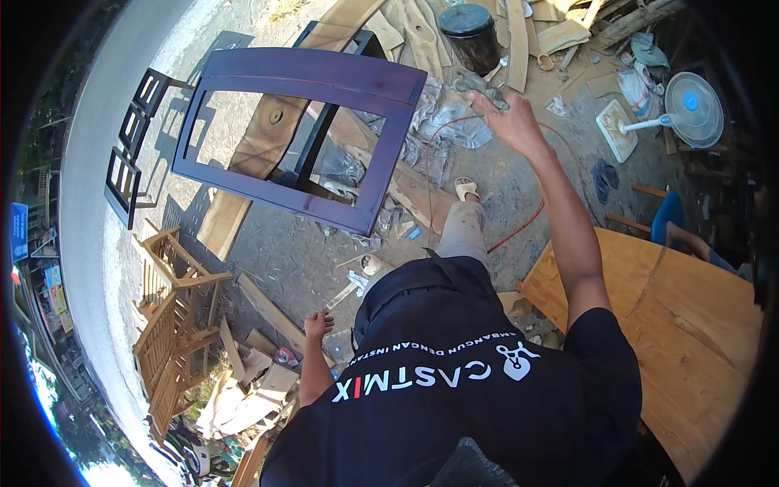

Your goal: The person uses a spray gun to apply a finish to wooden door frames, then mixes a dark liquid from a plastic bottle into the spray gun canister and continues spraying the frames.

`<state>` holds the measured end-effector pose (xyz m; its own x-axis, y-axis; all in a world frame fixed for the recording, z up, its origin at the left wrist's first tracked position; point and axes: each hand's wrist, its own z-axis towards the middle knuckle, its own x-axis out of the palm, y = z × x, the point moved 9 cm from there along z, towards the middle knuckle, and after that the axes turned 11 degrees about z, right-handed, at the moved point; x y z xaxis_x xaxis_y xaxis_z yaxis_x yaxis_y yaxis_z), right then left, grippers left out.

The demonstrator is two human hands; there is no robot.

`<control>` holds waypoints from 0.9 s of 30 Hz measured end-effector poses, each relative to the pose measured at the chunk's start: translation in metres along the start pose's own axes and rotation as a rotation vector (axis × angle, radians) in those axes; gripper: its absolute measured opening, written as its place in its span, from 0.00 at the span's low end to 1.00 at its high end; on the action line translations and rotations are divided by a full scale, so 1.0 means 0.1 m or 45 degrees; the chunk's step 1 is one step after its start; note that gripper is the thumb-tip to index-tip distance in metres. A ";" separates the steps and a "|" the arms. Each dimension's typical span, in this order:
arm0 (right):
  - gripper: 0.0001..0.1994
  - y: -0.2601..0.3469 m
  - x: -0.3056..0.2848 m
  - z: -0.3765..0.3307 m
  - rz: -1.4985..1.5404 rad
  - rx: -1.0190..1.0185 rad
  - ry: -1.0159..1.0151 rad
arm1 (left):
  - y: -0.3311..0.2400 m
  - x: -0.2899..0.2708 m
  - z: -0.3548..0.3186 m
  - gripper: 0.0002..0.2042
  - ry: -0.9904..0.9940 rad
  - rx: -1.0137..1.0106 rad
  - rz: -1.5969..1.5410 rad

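Observation:
My right hand (519, 126) is raised ahead of me, its fingers wrapped round a grey, paint-smeared spray gun (480, 88). A thin reddish hose (519, 230) loops down from near it. To the left of the gun is a dark purple-brown wooden frame (389, 162), with a curved top rail and a large opening. It lies across a wooden plank (272, 134) and a dark support (318, 146). The gun is apart from the frame. Low at my left side hangs my left hand (319, 325), fingers loosely bent and apart, with nothing visible in it.
Dark frames (122, 183) stand by the road at left, with unpainted wooden chairs (166, 333) nearer. A lidded black bucket (471, 40), a white fan (692, 109) and scrap boards lie ahead and right. A wooden tabletop (649, 316) is at my right, near another person's arm (690, 239).

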<state>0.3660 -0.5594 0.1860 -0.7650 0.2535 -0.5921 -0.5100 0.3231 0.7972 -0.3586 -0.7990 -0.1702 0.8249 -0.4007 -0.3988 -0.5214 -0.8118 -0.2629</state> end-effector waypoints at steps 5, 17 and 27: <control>0.26 -0.42 0.03 0.49 0.172 -0.071 0.476 | -0.30 1.26 -0.49 0.19 0.051 -0.110 -0.024; 0.28 0.52 0.36 1.88 0.256 -0.321 0.925 | -0.98 3.52 -1.75 0.17 -0.104 -0.251 -0.619; 0.34 1.41 1.83 2.42 0.083 -0.582 1.047 | -1.31 3.99 -1.85 0.16 -0.090 -0.343 -0.742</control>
<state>0.2493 -0.2468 0.1613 -0.7461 -0.5208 -0.4149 -0.4279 -0.1024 0.8980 0.0789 -0.9306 -0.1322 0.9351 0.1592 -0.3165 0.0880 -0.9697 -0.2277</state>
